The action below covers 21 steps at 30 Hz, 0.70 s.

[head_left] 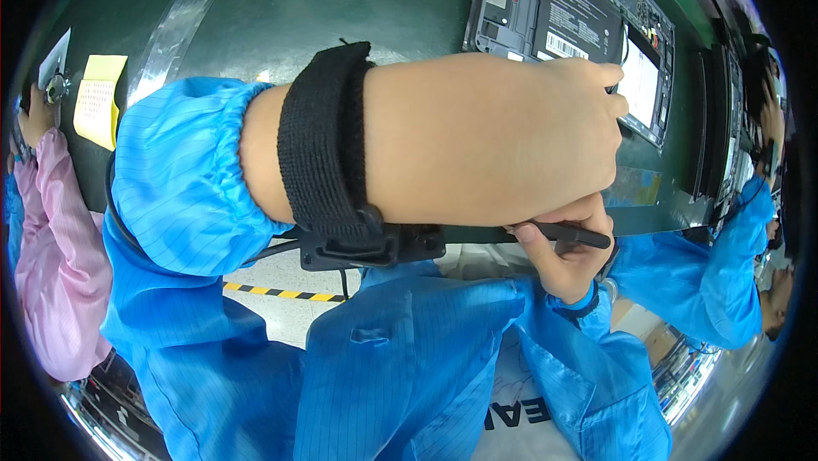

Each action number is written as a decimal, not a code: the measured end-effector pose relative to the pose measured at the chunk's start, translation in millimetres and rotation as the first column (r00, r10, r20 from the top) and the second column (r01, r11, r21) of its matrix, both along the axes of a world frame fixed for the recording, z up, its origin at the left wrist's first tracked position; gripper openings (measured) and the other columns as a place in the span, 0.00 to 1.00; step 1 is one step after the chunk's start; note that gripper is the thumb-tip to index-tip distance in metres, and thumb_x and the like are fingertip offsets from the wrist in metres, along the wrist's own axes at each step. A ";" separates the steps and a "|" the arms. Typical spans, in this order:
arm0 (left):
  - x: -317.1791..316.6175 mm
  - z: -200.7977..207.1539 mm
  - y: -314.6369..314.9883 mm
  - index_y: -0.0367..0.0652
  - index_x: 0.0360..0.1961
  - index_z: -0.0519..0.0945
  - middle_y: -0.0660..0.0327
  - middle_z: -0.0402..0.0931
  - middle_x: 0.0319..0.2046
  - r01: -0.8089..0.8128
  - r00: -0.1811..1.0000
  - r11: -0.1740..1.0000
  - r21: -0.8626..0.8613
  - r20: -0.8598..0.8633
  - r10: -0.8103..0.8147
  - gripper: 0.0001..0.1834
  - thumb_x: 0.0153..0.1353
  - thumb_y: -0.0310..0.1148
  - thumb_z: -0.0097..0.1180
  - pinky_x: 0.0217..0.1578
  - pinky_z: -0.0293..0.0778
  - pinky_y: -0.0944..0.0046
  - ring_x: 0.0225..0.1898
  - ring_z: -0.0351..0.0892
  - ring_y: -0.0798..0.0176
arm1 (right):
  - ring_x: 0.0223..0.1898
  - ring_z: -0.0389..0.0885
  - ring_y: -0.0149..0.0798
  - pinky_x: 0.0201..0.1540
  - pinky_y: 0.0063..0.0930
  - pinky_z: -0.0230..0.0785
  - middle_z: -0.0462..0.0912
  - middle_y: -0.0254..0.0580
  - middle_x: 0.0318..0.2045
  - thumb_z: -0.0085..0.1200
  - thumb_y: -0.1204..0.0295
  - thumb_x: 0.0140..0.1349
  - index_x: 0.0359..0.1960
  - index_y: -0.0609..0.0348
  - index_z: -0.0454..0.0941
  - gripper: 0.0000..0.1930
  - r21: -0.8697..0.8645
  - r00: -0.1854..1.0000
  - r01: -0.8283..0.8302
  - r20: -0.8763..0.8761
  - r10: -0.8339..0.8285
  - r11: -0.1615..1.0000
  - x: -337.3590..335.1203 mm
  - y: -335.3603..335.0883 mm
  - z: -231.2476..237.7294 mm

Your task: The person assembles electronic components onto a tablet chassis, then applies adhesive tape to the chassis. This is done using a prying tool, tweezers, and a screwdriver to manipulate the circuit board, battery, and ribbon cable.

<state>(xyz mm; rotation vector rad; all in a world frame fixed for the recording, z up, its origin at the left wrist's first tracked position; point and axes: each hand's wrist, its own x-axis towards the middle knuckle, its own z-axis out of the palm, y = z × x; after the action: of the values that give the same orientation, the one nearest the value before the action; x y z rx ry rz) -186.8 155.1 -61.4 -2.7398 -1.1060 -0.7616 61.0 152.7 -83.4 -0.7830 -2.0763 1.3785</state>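
My left arm stretches from the left across the middle, a black strap (322,141) around its wrist with a black mount under it. The fingers of my left hand (545,133) curl down at the near edge of an opened laptop base (511,1); what they hold, if anything, is hidden. Just below it, my right hand (562,269) is closed on a slim black hand tool (571,233), its far end out of sight. Inside the laptop base lie a black battery (579,14) and a white rectangular area (641,82), partly behind my left knuckles.
The green table (358,1) carries a strip of clear tape (183,18) and a yellow note pad (99,103). Dark panels stand at right (720,120). A co-worker's pink sleeve (60,248) is at left, another's blue sleeve (699,291) at right.
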 end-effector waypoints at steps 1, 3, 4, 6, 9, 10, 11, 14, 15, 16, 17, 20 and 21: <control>3.5 0.2 1.5 0.44 0.35 0.86 0.64 0.78 0.37 -0.001 1.000 1.000 -0.006 -0.012 0.001 0.10 0.54 0.37 0.62 0.53 0.69 0.63 0.50 0.75 0.60 | 0.34 0.89 0.34 0.38 0.23 0.78 0.90 0.44 0.33 0.75 0.79 0.56 0.40 0.63 0.80 0.15 0.000 1.000 -0.001 -0.001 0.001 1.000 -1.0 -3.2 -1.7; 10.9 0.9 6.6 0.45 0.35 0.86 0.64 0.78 0.37 0.002 0.999 1.000 -0.013 -0.035 -0.003 0.11 0.54 0.37 0.62 0.54 0.68 0.63 0.50 0.75 0.60 | 0.33 0.89 0.35 0.36 0.24 0.78 0.90 0.45 0.34 0.74 0.81 0.54 0.43 0.64 0.82 0.16 0.077 0.997 0.071 -0.016 -0.070 0.994 -2.9 -10.1 -5.6; 14.2 1.3 9.9 0.45 0.35 0.86 0.64 0.78 0.37 0.006 0.999 1.000 -0.015 -0.046 -0.006 0.11 0.54 0.37 0.62 0.54 0.68 0.63 0.51 0.75 0.60 | 0.31 0.90 0.38 0.35 0.26 0.79 0.90 0.48 0.34 0.75 0.81 0.52 0.46 0.66 0.83 0.19 0.165 0.997 -0.058 0.056 0.049 0.985 1.5 -2.6 -3.6; 18.7 1.6 14.6 0.45 0.35 0.86 0.65 0.78 0.38 0.012 0.997 1.000 -0.020 -0.069 -0.013 0.11 0.54 0.38 0.62 0.54 0.67 0.63 0.51 0.74 0.60 | 0.30 0.90 0.45 0.34 0.30 0.83 0.88 0.51 0.31 0.74 0.82 0.51 0.44 0.67 0.83 0.18 0.348 0.985 -0.161 0.006 0.170 0.923 -4.6 2.3 2.1; -13.3 -0.4 -13.7 0.45 0.35 0.86 0.65 0.78 0.38 0.011 0.992 0.999 -0.035 -0.122 -0.015 0.11 0.54 0.38 0.61 0.55 0.66 0.63 0.51 0.74 0.61 | 0.28 0.90 0.47 0.27 0.32 0.84 0.87 0.51 0.28 0.73 0.82 0.51 0.39 0.68 0.83 0.14 0.529 0.951 -0.128 -0.174 0.255 0.839 -5.9 -0.1 -1.9; -14.0 -0.1 -14.5 0.45 0.35 0.86 0.65 0.78 0.38 0.012 0.991 0.999 -0.039 -0.136 -0.018 0.11 0.54 0.39 0.61 0.55 0.66 0.63 0.51 0.73 0.61 | 0.27 0.90 0.47 0.26 0.31 0.83 0.87 0.51 0.27 0.72 0.80 0.53 0.40 0.67 0.83 0.13 0.556 0.941 -0.112 -0.208 0.268 0.823 -6.5 0.1 -2.2; -15.9 0.0 -13.9 0.45 0.35 0.86 0.65 0.78 0.38 0.015 0.989 0.999 -0.042 -0.150 -0.021 0.11 0.54 0.39 0.61 0.55 0.66 0.63 0.51 0.73 0.61 | 0.27 0.90 0.46 0.25 0.30 0.83 0.87 0.51 0.27 0.72 0.78 0.55 0.40 0.67 0.83 0.13 0.583 0.929 -0.093 -0.240 0.280 0.807 -7.0 0.9 -1.5; -21.9 -0.2 -17.9 0.46 0.36 0.87 0.66 0.78 0.38 0.021 0.982 0.998 -0.054 -0.187 -0.031 0.12 0.54 0.39 0.61 0.56 0.65 0.63 0.51 0.73 0.61 | 0.27 0.90 0.46 0.25 0.28 0.82 0.88 0.51 0.28 0.72 0.74 0.58 0.39 0.65 0.83 0.12 0.544 0.909 -0.098 -0.292 0.298 0.833 -0.9 2.5 8.1; -22.9 3.0 -25.4 0.46 0.36 0.87 0.66 0.78 0.38 0.019 0.979 0.998 -0.055 -0.200 -0.030 0.12 0.54 0.39 0.61 0.56 0.64 0.63 0.51 0.73 0.61 | 0.27 0.90 0.46 0.25 0.28 0.82 0.88 0.51 0.28 0.72 0.74 0.58 0.39 0.65 0.83 0.12 0.548 0.908 -0.097 -0.293 0.300 0.831 4.5 10.9 17.7; 14.1 7.2 6.4 0.46 0.36 0.87 0.66 0.77 0.38 0.019 0.977 0.998 -0.053 -0.213 -0.030 0.12 0.54 0.40 0.61 0.56 0.64 0.63 0.51 0.72 0.61 | 0.27 0.90 0.45 0.25 0.28 0.81 0.87 0.50 0.27 0.72 0.72 0.60 0.39 0.63 0.83 0.11 0.542 0.883 -0.168 -0.288 0.370 0.823 14.1 27.1 27.8; 10.5 6.0 -2.5 0.46 0.36 0.87 0.66 0.77 0.38 0.018 0.973 0.999 -0.049 -0.227 -0.029 0.12 0.54 0.40 0.61 0.56 0.64 0.63 0.51 0.72 0.61 | 0.26 0.89 0.44 0.25 0.27 0.81 0.87 0.49 0.27 0.71 0.69 0.62 0.40 0.62 0.83 0.11 0.538 0.853 -0.239 -0.282 0.440 0.809 21.6 39.8 33.7; 18.9 14.4 7.6 0.45 0.41 0.88 0.66 0.76 0.41 0.031 0.963 0.999 0.024 -0.270 -0.024 0.17 0.53 0.43 0.64 0.56 0.62 0.63 0.54 0.70 0.60 | 0.30 0.88 0.44 0.32 0.33 0.81 0.86 0.51 0.28 0.69 0.66 0.66 0.44 0.62 0.82 0.13 0.481 0.905 0.115 -0.412 0.107 0.869 37.6 77.8 48.1; 16.3 24.6 6.8 0.46 0.37 0.87 0.66 0.76 0.41 0.048 0.951 0.998 -0.030 -0.304 -0.055 0.13 0.54 0.41 0.63 0.54 0.63 0.64 0.52 0.71 0.61 | 0.32 0.88 0.43 0.35 0.35 0.80 0.86 0.51 0.29 0.68 0.65 0.66 0.46 0.64 0.81 0.15 0.490 0.926 0.140 -0.372 0.061 0.861 42.5 105.4 50.1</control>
<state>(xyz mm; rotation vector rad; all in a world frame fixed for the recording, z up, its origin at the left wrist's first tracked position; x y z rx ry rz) -170.5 161.9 -36.7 -2.7881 -0.9850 -0.3130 103.6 258.1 -33.2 -0.3012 -1.9598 0.8033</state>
